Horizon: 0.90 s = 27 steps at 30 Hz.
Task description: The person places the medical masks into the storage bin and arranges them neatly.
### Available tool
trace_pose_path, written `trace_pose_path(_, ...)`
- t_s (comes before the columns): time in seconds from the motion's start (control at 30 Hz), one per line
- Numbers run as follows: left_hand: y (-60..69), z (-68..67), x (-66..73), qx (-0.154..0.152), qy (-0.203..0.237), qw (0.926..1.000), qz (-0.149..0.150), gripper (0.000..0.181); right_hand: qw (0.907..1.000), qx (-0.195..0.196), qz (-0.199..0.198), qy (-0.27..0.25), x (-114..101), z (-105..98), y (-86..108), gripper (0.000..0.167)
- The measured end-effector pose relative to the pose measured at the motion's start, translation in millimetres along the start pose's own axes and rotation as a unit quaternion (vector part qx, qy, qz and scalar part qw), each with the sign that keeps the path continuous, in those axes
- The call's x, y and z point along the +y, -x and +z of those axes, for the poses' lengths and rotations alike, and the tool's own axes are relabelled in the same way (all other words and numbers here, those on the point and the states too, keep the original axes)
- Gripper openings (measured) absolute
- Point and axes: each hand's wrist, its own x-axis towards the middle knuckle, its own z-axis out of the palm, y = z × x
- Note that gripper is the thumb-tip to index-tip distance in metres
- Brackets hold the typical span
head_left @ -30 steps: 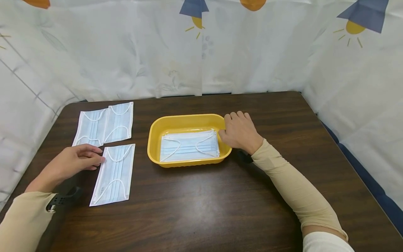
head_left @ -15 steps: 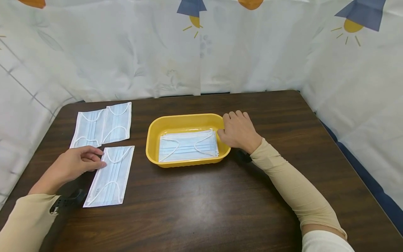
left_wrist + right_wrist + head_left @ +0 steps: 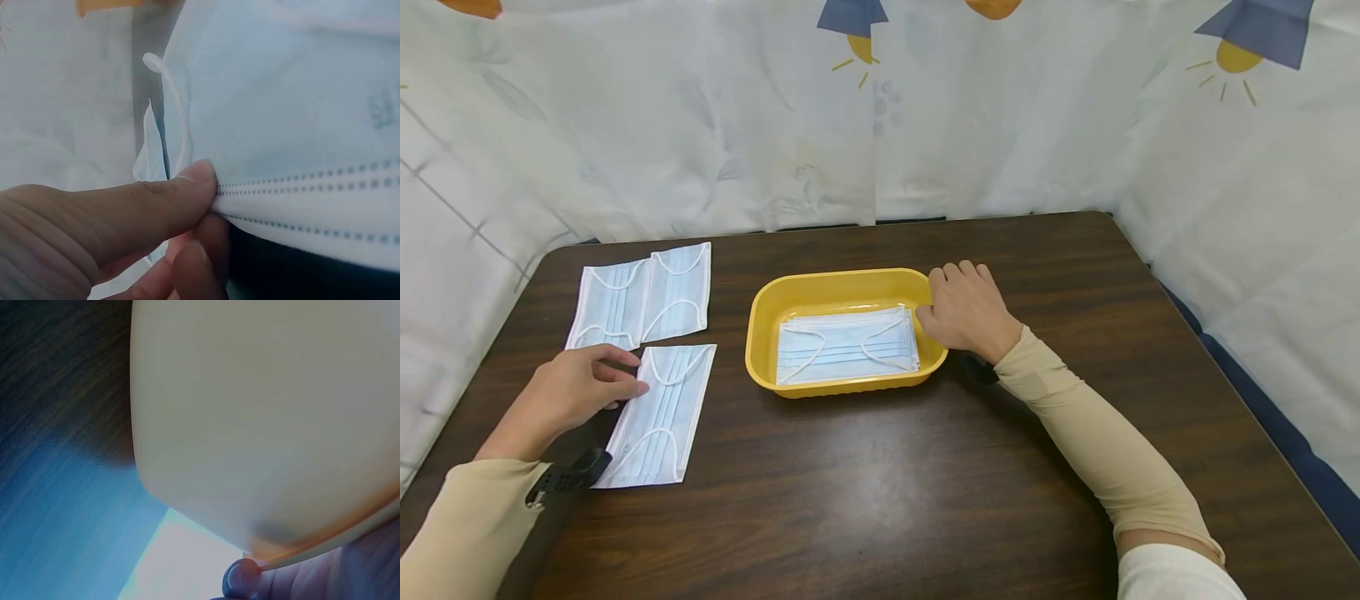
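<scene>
My left hand (image 3: 568,392) pinches the left edge of a light blue face mask (image 3: 662,417) between thumb and fingers. In the left wrist view the thumb (image 3: 181,194) presses on that mask's edge, with its stitched line and white ear loop in sight. Just beyond lie two more face masks (image 3: 681,287), side by side with loops up. A yellow tray (image 3: 842,285) holds a stack of face masks (image 3: 850,346). My right hand (image 3: 973,310) grips the tray's right rim, fingers over the edge. The tray wall (image 3: 262,412) fills most of the right wrist view.
Everything lies on a dark wood-grain table (image 3: 865,500). A white patterned curtain (image 3: 715,125) hangs along its back and sides. A dark band (image 3: 576,473) is on the left wrist.
The lower end of the face mask in my left hand has swung to the left, and the left hand has shifted slightly with it. My right hand stays on the tray's rim.
</scene>
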Motion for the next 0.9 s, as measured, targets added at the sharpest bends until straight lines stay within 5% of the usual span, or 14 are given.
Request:
trace_pose_path(0.27,-0.1,-3.2,2.3,-0.034,0.0,0.9992,-0.02,0.063,1.0,-0.006,0.003,-0.001,-0.3,0.4,-0.6,0.024)
trace_pose_path(0.63,-1.7,2.8,5.9,-0.008,-0.021,0.9997,-0.002,0.034,1.0,-0.006,0.005,-0.002,-0.5,-1.0,-0.2,0.025)
trace_pose_path(0.9,0.6,5.5,3.6,-0.009,-0.035,0.9993,-0.008,0.035,0.9999,-0.009,0.006,-0.002,-0.5,-0.5,-0.4,0.026)
